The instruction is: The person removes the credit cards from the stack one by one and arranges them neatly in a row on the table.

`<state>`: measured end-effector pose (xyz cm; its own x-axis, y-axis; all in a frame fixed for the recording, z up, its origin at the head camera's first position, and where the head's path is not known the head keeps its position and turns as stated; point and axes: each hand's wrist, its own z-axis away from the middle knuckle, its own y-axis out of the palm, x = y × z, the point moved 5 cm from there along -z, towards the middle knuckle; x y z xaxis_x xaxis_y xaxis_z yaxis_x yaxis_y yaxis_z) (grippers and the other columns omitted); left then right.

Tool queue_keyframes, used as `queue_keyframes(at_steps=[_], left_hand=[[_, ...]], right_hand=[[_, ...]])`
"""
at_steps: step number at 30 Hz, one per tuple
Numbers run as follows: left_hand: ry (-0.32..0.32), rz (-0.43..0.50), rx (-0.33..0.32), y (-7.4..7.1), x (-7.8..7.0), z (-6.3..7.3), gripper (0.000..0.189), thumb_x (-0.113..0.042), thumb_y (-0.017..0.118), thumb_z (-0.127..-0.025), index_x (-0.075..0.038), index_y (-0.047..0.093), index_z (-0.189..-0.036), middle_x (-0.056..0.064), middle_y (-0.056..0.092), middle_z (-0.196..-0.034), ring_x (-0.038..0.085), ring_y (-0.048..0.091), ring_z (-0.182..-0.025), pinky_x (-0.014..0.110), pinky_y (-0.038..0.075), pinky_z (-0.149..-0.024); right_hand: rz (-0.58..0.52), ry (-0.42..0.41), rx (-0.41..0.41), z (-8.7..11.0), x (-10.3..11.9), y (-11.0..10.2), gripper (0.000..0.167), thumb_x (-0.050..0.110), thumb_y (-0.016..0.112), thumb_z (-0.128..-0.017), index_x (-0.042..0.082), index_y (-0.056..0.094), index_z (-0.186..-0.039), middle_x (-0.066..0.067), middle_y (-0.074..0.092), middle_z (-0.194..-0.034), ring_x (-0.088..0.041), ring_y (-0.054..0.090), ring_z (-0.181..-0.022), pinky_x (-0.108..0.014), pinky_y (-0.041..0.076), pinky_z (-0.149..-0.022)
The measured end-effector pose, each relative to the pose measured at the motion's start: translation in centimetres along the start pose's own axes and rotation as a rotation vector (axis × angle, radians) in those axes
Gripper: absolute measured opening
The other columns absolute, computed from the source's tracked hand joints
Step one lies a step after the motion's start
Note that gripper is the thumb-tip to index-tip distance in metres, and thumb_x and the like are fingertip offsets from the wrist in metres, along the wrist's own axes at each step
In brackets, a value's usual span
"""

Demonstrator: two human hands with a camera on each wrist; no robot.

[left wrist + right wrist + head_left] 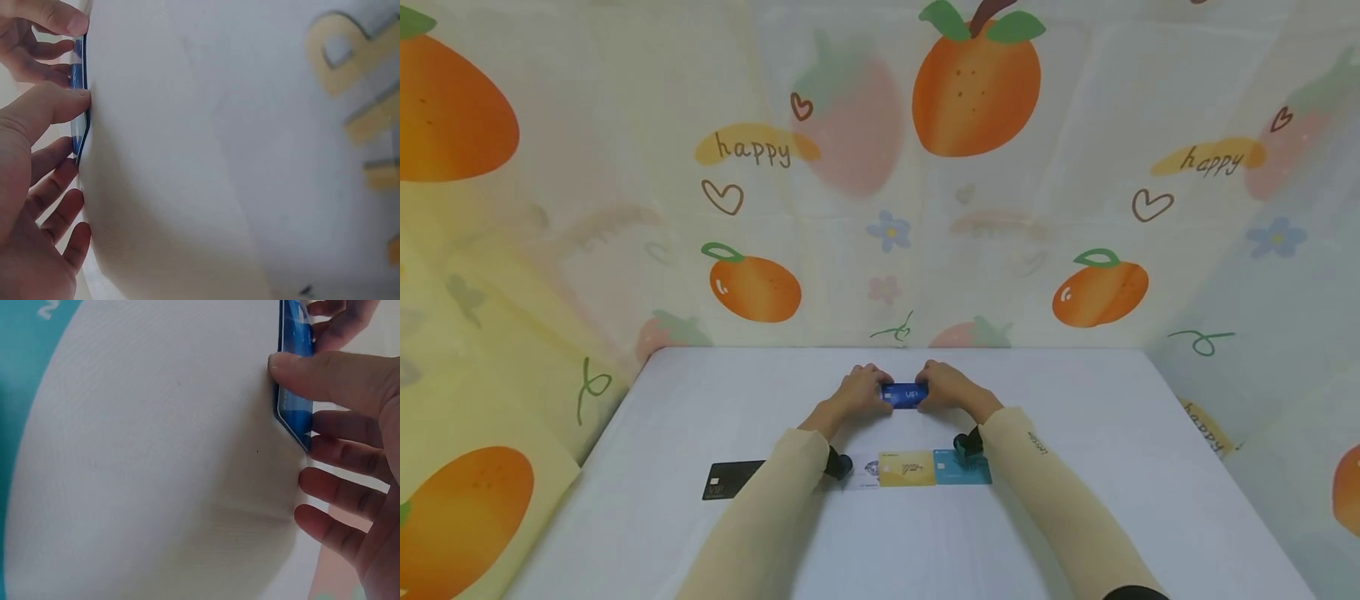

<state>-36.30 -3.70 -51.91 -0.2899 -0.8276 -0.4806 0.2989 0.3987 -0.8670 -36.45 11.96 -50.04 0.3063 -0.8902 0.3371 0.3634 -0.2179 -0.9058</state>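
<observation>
A dark blue card with "VIP" on it (905, 396) lies near the far side of the white table, between my two hands. My left hand (863, 392) pinches its left end between thumb and fingers. At the right end, my right hand (952, 388) holds it the same way. Both wrist views show the blue card (294, 387) nearly edge-on, with the thumbs on its near edge and fingers on the far edge. Behind the left thumb, part of the card (76, 78) is covered.
Closer to me, a row of cards lies on the table (902, 542): a black card (724, 481) partly under the left sleeve, a whitish card (861, 477), a yellow card (907, 468) and a teal card (949, 473). A fruit-patterned cloth (850, 275) hangs behind.
</observation>
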Motion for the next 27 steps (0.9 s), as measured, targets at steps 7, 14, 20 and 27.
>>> queue_keyframes(at_steps=[7,14,20,27], left_hand=[[-0.005,0.018,0.013,0.1,0.2,0.0,0.053,-0.029,0.079,-0.077,-0.013,0.064,-0.126,0.009,0.057,-0.126,0.025,0.047,-0.113,0.043,0.04,-0.1],[0.007,0.017,0.011,0.2,0.2,0.3,0.055,-0.031,0.079,-0.076,-0.013,0.063,-0.126,0.009,0.057,-0.125,0.024,0.047,-0.112,0.042,0.04,-0.1],[0.03,0.057,0.009,0.1,-0.2,1.1,0.06,-0.03,0.08,-0.075,-0.01,0.061,-0.128,0.011,0.056,-0.124,0.026,0.048,-0.113,0.044,0.041,-0.103],[0.05,0.046,-0.008,0.3,-0.3,1.6,0.063,-0.034,0.081,-0.076,-0.012,0.06,-0.13,0.009,0.056,-0.125,0.025,0.048,-0.117,0.042,0.041,-0.105]], right_hand=[[0.04,-0.057,-0.023,0.2,-0.1,0.2,0.052,0.026,0.08,-0.078,0.004,0.065,-0.123,-0.008,0.058,-0.11,-0.02,0.054,-0.098,-0.038,0.046,-0.097],[0.059,-0.082,-0.042,0.9,0.0,0.1,0.053,0.029,0.079,-0.078,0.005,0.064,-0.123,-0.009,0.058,-0.113,-0.02,0.053,-0.101,-0.039,0.046,-0.097],[-0.005,-0.058,-0.07,1.7,-0.3,0.1,0.056,0.03,0.08,-0.077,0.006,0.063,-0.125,-0.008,0.057,-0.115,-0.02,0.053,-0.104,-0.039,0.046,-0.098],[-0.053,-0.072,-0.11,3.1,-0.3,-0.3,0.055,0.029,0.08,-0.078,0.005,0.063,-0.125,-0.009,0.057,-0.117,-0.023,0.052,-0.107,-0.042,0.046,-0.099]])
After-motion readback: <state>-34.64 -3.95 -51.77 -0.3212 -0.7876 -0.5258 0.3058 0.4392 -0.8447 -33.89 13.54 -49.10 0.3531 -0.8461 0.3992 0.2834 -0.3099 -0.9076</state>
